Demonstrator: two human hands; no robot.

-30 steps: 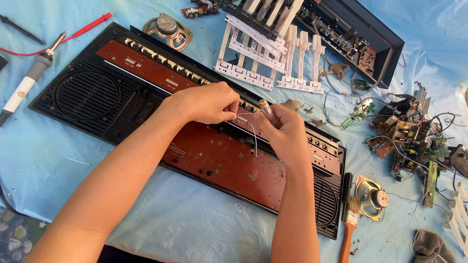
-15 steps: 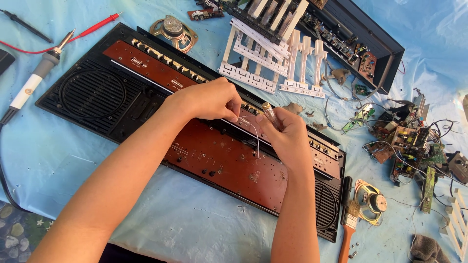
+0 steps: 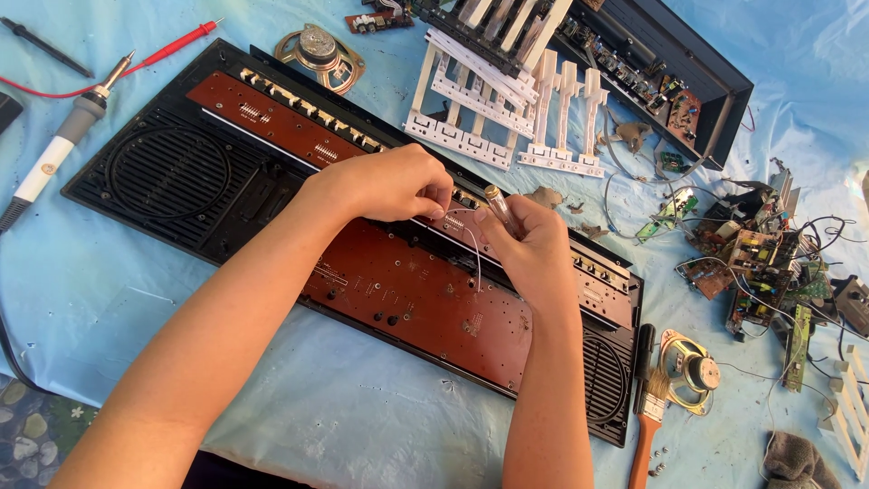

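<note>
Surroundings: soldering iron [image 3: 56,154] and red probe lead [image 3: 176,41] at far left; loose speaker [image 3: 319,50] beyond the panel; white key frames [image 3: 507,100] and an open black case [image 3: 670,63] further back; heap of circuit boards and wires [image 3: 765,263] at right; second speaker [image 3: 692,369] beside a paintbrush [image 3: 644,398] with an orange handle; grey cloth [image 3: 795,462] in the near right corner.

Surface: pale blue sheet [image 3: 362,426] spread under everything — pebbled floor at the near left corner.

Main item: long black keyboard panel [image 3: 181,177], reddish-brown circuit board [image 3: 407,290] exposed, lying diagonally.

Hands: left hand [image 3: 389,186] pinched shut on thin white wires [image 3: 474,244] above the board's middle; right hand [image 3: 529,249] closed around a clear-handled screwdriver [image 3: 500,208] — both just over the board.
</note>
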